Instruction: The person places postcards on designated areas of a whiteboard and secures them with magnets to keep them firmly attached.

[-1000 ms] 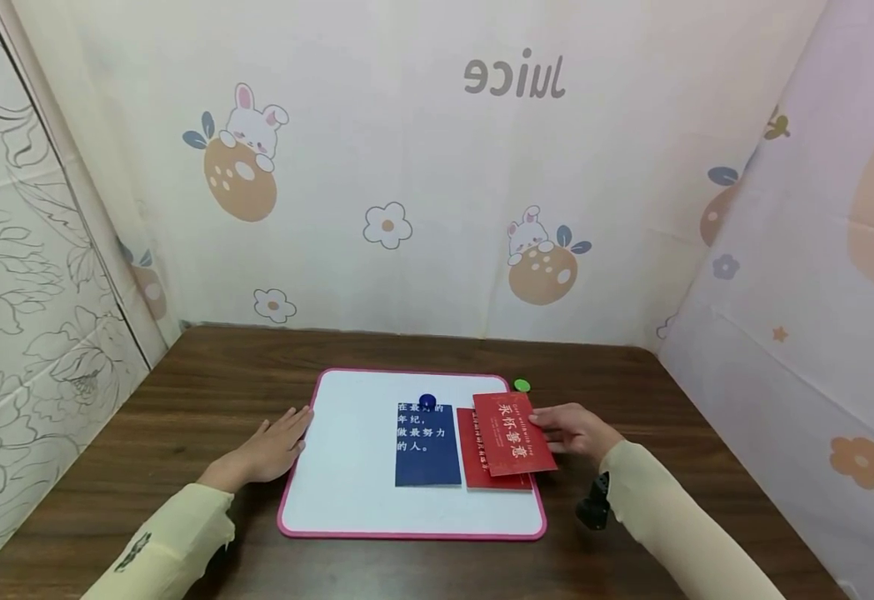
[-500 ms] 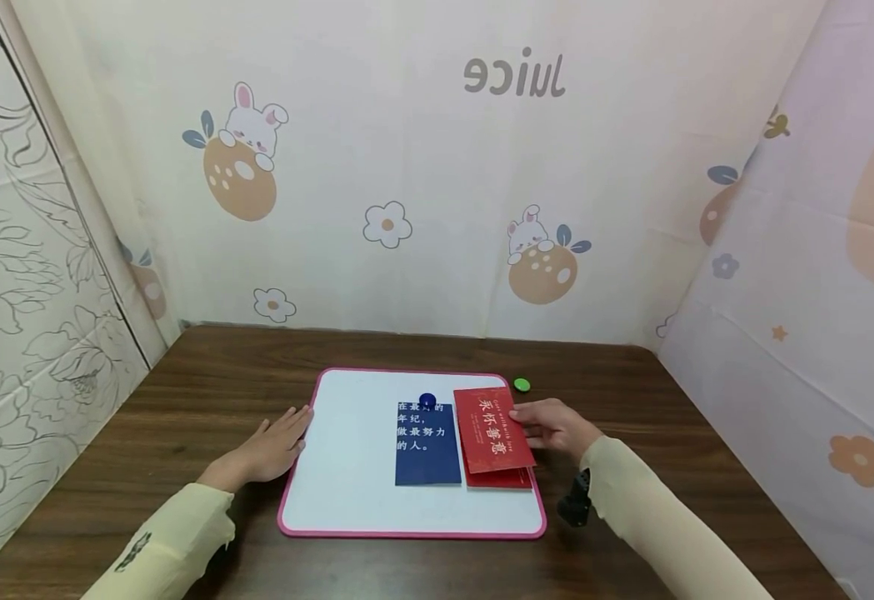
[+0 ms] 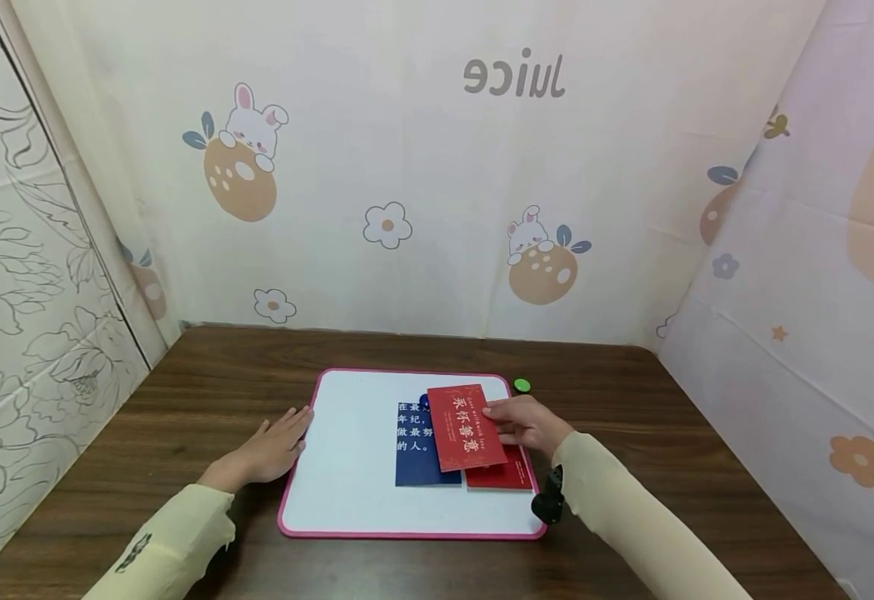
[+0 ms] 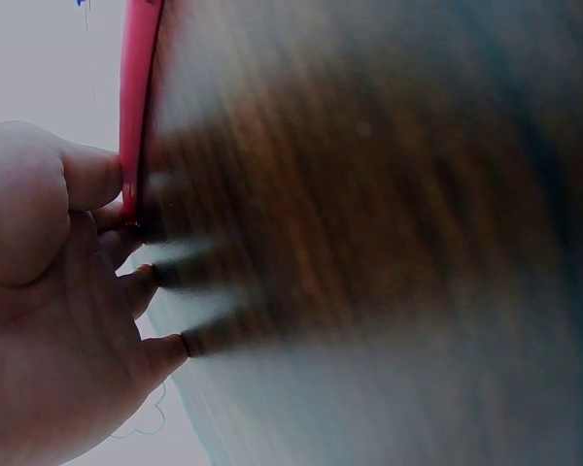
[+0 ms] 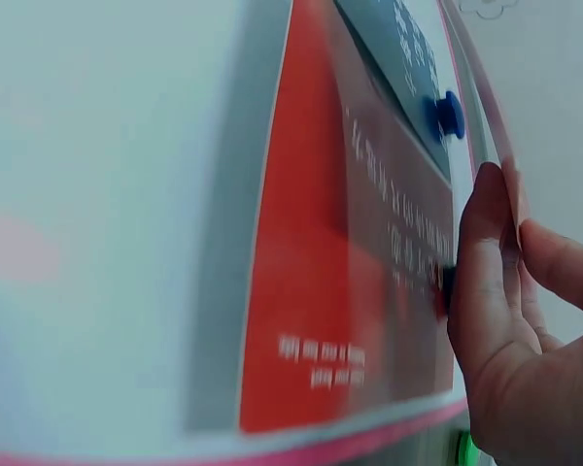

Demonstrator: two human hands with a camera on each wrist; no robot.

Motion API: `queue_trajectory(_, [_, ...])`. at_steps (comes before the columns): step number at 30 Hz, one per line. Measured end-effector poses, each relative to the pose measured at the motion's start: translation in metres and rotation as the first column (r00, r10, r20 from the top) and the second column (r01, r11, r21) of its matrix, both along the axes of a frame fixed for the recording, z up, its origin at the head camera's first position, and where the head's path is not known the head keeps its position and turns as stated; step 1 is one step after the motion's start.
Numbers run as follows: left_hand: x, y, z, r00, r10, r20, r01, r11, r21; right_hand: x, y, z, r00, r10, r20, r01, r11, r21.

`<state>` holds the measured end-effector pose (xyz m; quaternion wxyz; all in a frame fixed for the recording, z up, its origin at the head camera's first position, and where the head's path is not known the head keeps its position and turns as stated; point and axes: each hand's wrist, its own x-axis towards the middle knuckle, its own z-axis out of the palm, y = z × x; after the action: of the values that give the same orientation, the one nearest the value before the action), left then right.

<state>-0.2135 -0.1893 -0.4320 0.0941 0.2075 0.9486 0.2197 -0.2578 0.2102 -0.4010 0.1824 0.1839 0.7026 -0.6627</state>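
A white magnetic whiteboard (image 3: 350,467) with a pink rim lies on the table. My right hand (image 3: 528,423) pinches a red card (image 3: 466,429) by its right edge between thumb and fingers, holding it raised over the board. In the right wrist view that card shows thin, almost edge-on, in my right hand (image 5: 525,320). Beneath it, partly covered, are a blue card (image 3: 417,467) and a second red card (image 3: 507,477) lying side by side. A blue round magnet (image 5: 451,115) sits at the blue card's top. Straight-fingered, my left hand (image 3: 275,446) rests at the board's left rim (image 4: 139,87).
A green magnet (image 3: 522,386) lies on the brown wooden table (image 3: 594,379), just beyond the board's back right corner. A dark round piece (image 5: 448,288) shows at the lower red card's far edge. A patterned curtain (image 3: 437,183) stands behind the table.
My right hand has carried the held red card leftward, from over the lower red card to partly over the blue one. The left hand has stayed in place.
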Motion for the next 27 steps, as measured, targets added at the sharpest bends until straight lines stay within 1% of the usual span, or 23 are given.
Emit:
queue_trajectory(3, [-0.001,-0.001,-0.002,1.000,0.006,0.006,-0.006,1.000,-0.002,-0.002,-0.008,-0.001,1.000,0.006,0.002,-0.006,1.000,0.011])
queue_trajectory(9, [-0.002,-0.002,-0.004,1.000,0.009,0.002,-0.009,1.000,-0.010,-0.006,-0.024,-0.001,1.000,0.011,0.024,-0.011,1.000,0.002])
queue_trajectory(17, [-0.001,-0.001,0.000,1.000,0.002,0.000,-0.002,1.000,-0.006,-0.010,-0.046,-0.001,0.999,0.035,0.036,-0.035,0.999,-0.002])
queue_trajectory(20, [-0.001,-0.001,0.001,1.000,0.001,0.002,-0.001,1.000,-0.006,-0.010,-0.054,-0.002,0.999,0.033,0.035,-0.033,0.999,0.007])
queue_trajectory(27, [-0.001,0.000,0.001,1.000,0.000,0.014,0.000,1.000,-0.003,-0.009,-0.076,-0.004,0.999,0.028,0.025,-0.028,1.000,-0.007])
